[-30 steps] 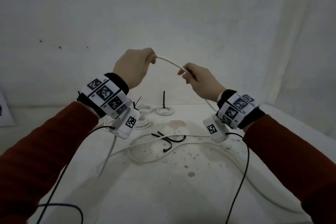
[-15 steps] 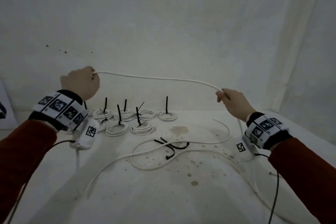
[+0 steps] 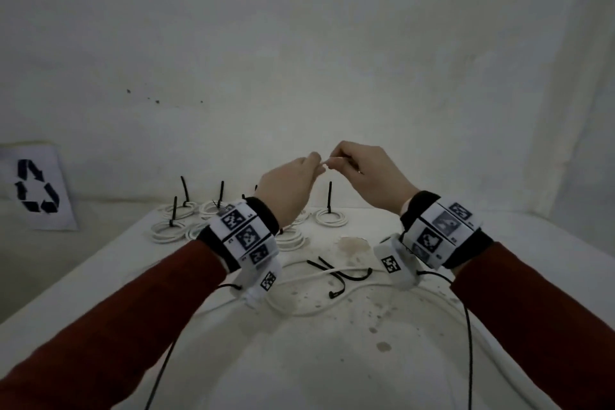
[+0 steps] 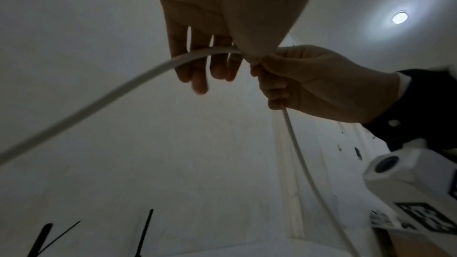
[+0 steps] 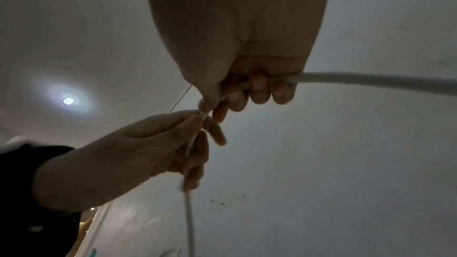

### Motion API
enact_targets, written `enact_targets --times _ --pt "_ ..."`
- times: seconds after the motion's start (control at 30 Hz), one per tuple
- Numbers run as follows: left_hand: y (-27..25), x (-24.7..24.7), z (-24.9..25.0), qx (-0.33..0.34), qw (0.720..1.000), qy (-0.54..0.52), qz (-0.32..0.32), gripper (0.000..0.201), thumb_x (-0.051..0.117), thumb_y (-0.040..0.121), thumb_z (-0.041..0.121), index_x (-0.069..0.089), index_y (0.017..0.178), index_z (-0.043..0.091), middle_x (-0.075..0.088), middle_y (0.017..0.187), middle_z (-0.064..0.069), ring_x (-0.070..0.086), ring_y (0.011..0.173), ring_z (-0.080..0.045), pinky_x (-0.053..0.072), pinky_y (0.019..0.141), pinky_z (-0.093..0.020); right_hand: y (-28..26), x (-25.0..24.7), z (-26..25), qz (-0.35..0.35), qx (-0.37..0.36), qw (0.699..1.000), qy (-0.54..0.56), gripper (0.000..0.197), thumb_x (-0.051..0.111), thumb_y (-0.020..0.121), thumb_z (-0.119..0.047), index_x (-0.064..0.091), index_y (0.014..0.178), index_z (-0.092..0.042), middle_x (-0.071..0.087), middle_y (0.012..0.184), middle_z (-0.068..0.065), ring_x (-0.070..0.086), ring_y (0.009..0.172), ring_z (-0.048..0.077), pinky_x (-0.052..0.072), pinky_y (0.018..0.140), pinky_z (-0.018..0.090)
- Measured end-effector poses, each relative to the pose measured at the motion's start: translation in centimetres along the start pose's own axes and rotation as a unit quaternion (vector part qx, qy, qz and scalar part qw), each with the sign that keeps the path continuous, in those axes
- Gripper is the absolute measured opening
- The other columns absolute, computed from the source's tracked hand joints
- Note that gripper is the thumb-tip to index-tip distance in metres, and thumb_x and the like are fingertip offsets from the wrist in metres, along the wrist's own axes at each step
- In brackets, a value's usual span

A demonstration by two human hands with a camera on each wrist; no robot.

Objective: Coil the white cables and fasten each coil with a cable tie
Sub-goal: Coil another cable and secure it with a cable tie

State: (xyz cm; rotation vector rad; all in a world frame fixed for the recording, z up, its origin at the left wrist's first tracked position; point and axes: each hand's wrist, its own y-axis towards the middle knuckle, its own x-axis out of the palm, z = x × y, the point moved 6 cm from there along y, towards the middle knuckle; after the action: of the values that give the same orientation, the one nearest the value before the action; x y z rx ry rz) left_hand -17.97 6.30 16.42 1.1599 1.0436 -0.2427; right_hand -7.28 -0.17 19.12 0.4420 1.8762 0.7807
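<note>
White cable [image 4: 103, 97]; black cable ties [image 3: 336, 276]; red sleeves [image 3: 109, 336]; black-and-white checkered wristbands [image 3: 244, 236]; stained white table [image 3: 332, 359].

A bare, dim indoor room set up as a makeshift work or recording corner rather than a home or kitchen; plain pale walls [image 3: 299, 43] fill the upper frame, speckled with a few dark marks; a stained white table [image 3: 382, 359] spreads across the lower half; a sheet printed with a recycling symbol [image 3: 35, 186] leans at the left edge; a round ceiling light [image 4: 400, 17] glows at the upper right of the left wrist view; which kind of building it is cannot be told.
</note>
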Motion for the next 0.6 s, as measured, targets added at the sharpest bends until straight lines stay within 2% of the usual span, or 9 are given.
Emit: enact_targets --times 0.03,0.1,0.17,0.23,0.37,0.43,0.5,0.6 --pt "0.1 -0.4 -0.3 -0.007 1.0 -0.001 0.012 0.031 0.027 0.101 0.032 0.046 0.114 0.012 0.059 0.108 -0.008 0.057 0.086 -0.028 0.043 0.065 -0.039 -0.1 0.0 0.4 0.004 0.009 1.0 0.006 0.02 0.053 0.097 -0.026 0.061 0.087 -0.011 0.045 0.057 -0.009 0.042 0.052 0.004 0.031 0.052 0.017" --pt "0.0 -1.5 -1.5 -0.016 0.998 0.012 0.056 0.027 0.029 0.101 0.029 0.048 0.107 0.01 0.06 0.101 -0.01 0.054 0.077 -0.029 0.036 0.059 -0.036 -0.6 -0.4 1.8 0.002 0.036 0.999 0.009 0.019 0.051 0.098 -0.025 0.062 0.089 -0.012 0.044 0.059 -0.007 0.039 0.051 0.006 0.03 0.052 0.019" --pt "-0.3 -2.5 -3.3 -0.031 0.995 0.008 0.094 0.024 0.033 0.101 0.025 0.049 0.104 0.008 0.06 0.094 -0.014 0.052 0.072 -0.029 0.035 0.059 -0.036 -1.5 -1.0 3.6 0.009 0.076 0.997 0.026 0.018 0.049 0.1 -0.024 0.062 0.089 -0.017 0.043 0.062 -0.007 0.037 0.049 0.004 0.029 0.051 0.018" --pt "-0.4 -3.6 -5.4 -0.056 0.99 0.002 0.131 0.023 0.035 0.101 0.022 0.051 0.1 0.005 0.06 0.088 -0.017 0.053 0.07 -0.032 0.036 0.059 -0.039 -2.7 -1.7 5.6 0.03 0.134 0.986 0.09 0.019 0.048 0.1 -0.023 0.061 0.086 -0.02 0.044 0.064 -0.006 0.037 0.045 0.003 0.031 0.05 0.019" --pt "-0.6 -5.2 -10.0 -0.106 0.979 0.011 0.176 0.024 0.035 0.101 0.019 0.054 0.097 0.004 0.06 0.085 -0.022 0.046 0.066 -0.028 0.034 0.058 -0.038 -5.3 -2.8 8.1 0.048 0.224 0.952 0.203 0.023 0.045 0.101 -0.017 0.062 0.085 -0.014 0.042 0.062 -0.001 0.031 0.042 0.009 0.029 0.042 0.022" --pt "-0.5 -5.5 -11.8 -0.119 0.975 0.017 0.189 0.025 0.035 0.101 0.019 0.054 0.096 0.004 0.061 0.085 -0.024 0.051 0.068 -0.032 0.037 0.059 -0.04 -6.3 -3.1 8.6 0.033 0.246 0.942 0.228 0.023 0.044 0.102 -0.017 0.061 0.087 -0.01 0.04 0.06 -0.001 0.03 0.042 0.011 0.029 0.042 0.023" --pt "-0.6 -5.6 -13.1 -0.131 0.971 0.019 0.201 0.026 0.034 0.101 0.02 0.055 0.099 0.004 0.062 0.086 -0.025 0.055 0.072 -0.037 0.039 0.061 -0.043 -6.9 -3.2 9.0 0.016 0.264 0.929 0.258 0.024 0.044 0.102 -0.019 0.059 0.088 -0.007 0.034 0.058 0.0 0.027 0.043 0.012 0.027 0.042 0.024" --pt "-0.8 -5.7 -14.2 -0.141 0.966 0.024 0.216 0.026 0.033 0.102 0.019 0.055 0.112 0.007 0.061 0.087 -0.025 0.055 0.074 -0.04 0.039 0.061 -0.043 -7.6 -3.6 9.3 0.025 0.286 0.911 0.296 0.028 0.044 0.102 -0.024 0.058 0.085 -0.007 0.029 0.055 -0.003 0.021 0.044 0.013 0.021 0.042 0.022"
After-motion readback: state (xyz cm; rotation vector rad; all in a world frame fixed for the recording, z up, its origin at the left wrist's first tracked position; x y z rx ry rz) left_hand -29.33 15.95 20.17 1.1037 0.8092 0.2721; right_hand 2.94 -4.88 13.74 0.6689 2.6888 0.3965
